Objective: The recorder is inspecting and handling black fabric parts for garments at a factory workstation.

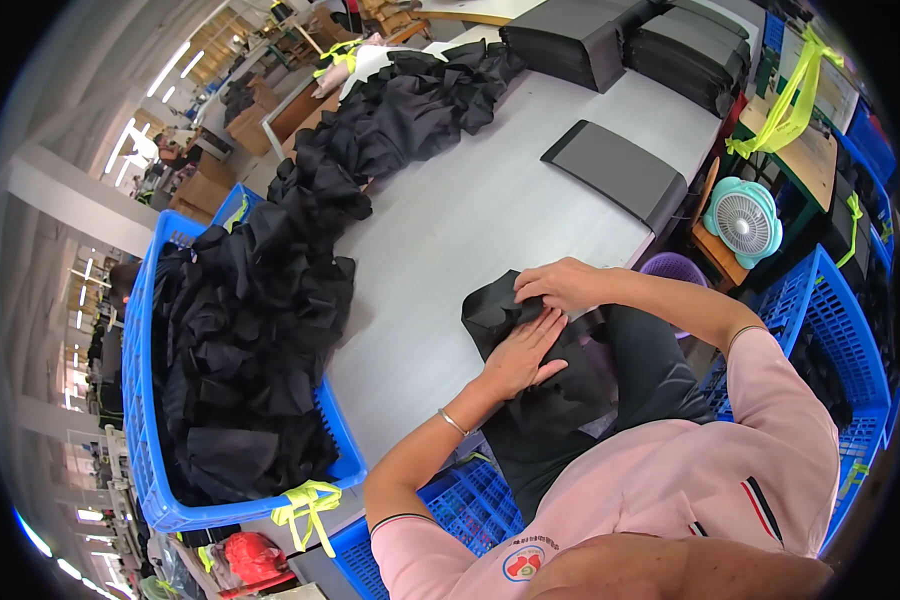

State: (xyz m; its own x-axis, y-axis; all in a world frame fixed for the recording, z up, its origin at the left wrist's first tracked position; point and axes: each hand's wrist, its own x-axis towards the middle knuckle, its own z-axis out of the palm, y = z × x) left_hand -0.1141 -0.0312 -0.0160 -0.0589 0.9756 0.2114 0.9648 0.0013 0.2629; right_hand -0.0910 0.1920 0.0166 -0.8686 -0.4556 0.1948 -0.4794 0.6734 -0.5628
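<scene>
A piece of black fabric [489, 312] lies at the near edge of the pale table, part of it hanging over towards my lap. My left hand [523, 356] rests flat on it, fingers stretched out and the thumb apart. Just beyond, my right hand [562, 284] has its fingers bent over a fold of the same fabric and seems to pinch it; the fingertips partly cover the fold. The two hands nearly touch. To the right of the fabric, a thin stack of flat dark pieces [618, 170] lies on the table.
A blue crate [150, 440] at the left overflows with crumpled black fabric [250, 340], which trails across the table's far left side. Tall dark stacks [570, 40] stand at the back. On my right are a turquoise fan [743, 222], a purple basket [673, 268] and another blue crate [850, 350].
</scene>
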